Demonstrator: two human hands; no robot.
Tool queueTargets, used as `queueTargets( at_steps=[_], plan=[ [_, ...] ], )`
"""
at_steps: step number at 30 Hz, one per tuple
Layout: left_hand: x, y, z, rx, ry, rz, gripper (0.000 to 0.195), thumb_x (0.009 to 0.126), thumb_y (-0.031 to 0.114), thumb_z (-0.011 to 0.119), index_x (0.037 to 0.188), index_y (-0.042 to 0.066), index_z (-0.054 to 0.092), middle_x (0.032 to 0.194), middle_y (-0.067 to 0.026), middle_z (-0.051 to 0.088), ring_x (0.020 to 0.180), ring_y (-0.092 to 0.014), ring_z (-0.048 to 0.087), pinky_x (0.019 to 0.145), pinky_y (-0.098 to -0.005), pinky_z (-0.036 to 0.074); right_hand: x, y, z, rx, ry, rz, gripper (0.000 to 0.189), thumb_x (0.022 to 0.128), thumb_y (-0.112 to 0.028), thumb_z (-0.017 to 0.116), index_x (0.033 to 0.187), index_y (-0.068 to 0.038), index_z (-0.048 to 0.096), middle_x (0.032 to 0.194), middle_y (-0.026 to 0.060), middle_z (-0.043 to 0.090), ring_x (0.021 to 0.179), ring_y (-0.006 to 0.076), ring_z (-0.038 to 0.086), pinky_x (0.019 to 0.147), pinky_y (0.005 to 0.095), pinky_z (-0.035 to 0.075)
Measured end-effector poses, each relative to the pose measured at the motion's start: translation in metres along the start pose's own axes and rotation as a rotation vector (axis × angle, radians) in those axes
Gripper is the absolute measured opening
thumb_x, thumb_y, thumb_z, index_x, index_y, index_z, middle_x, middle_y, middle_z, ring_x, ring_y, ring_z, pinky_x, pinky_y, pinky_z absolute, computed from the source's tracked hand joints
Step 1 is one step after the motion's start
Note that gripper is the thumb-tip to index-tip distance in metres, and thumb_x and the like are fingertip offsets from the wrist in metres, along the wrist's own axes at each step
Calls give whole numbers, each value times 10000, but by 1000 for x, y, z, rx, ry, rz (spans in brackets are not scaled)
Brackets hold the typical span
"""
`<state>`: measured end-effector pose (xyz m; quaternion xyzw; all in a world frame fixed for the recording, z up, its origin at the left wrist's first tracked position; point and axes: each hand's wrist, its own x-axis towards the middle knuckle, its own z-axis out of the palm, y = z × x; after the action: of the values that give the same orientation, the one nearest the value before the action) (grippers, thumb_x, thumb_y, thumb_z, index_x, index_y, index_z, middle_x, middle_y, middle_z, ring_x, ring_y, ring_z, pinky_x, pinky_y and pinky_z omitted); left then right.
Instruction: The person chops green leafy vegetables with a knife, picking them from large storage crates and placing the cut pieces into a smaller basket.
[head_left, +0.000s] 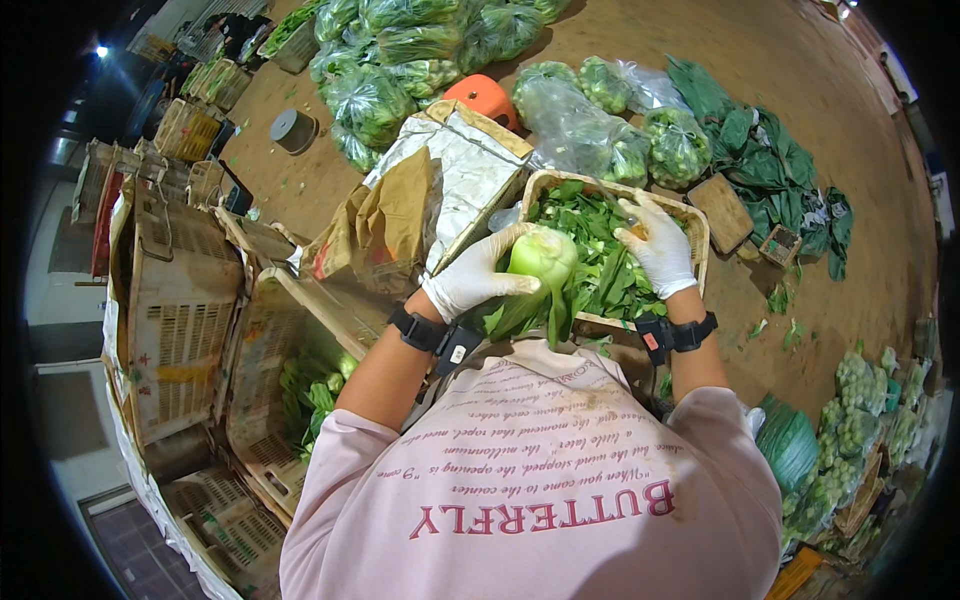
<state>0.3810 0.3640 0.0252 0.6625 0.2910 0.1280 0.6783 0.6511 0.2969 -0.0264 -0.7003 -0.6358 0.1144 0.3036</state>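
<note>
My left hand (480, 274), in a white glove, grips a head of bok choy (541, 259). Its pale rounded base faces up and its green leaves hang down towards my shirt. Over the right side of a plastic crate (703, 259), my right hand (660, 244), gloved as well, has its fingers curled around a small orange object (638, 231). Most of that object is hidden by the fingers, so its kind is unclear. Loose green leaves (600, 281) fill the crate beneath both hands.
Left of me, a tilted crate (259, 360) holds more leafy greens (322, 390). Ahead stand a white-covered crate (457, 161), an orange plastic stool (480, 97) and bagged vegetables (375, 101). A green tarpaulin (772, 157) and a wooden board (720, 214) lie to the right.
</note>
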Motion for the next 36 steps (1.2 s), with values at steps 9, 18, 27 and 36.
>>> queueTargets(
  at_steps=[9, 18, 27, 36],
  plan=[
    [10, -15, 5, -587, -235, -82, 757, 799, 453, 634, 1353, 18, 355, 1287, -93, 478, 1171, -180, 475, 1002, -336, 378, 0, -74, -14, 747, -425, -102, 637, 714, -181, 752, 1284, -52, 499, 1296, 98, 531, 1153, 205, 522, 990, 303, 385],
    [18, -11, 15, -278, -197, -83, 621, 775, 245, 738, 1269, 24, 434, 1130, -21, 557, 1014, -91, 515, 894, -258, 423, -8, -79, -15, 268, -268, -161, 390, 736, -155, 554, 1125, -170, 579, 881, 112, 652, 709, 283, 637, 636, 354, 513],
    [2, -8, 13, -269, -150, 8, 715, 633, 154, 850, 1221, 57, 455, 1138, -8, 518, 1051, -114, 496, 944, -269, 400, -6, -18, -40, 612, -216, 256, 381, 785, -25, 612, 1164, -60, 593, 1050, 84, 651, 852, 131, 626, 761, 252, 505],
    [27, -33, 14, 114, 79, 133, 707, 617, 164, 832, 1201, 48, 451, 1047, -67, 611, 977, -163, 588, 887, -315, 460, -46, -57, 2, 53, 200, -173, 261, 711, -121, 632, 971, -150, 619, 731, 33, 616, 567, 163, 558, 536, 284, 461]
  ],
)
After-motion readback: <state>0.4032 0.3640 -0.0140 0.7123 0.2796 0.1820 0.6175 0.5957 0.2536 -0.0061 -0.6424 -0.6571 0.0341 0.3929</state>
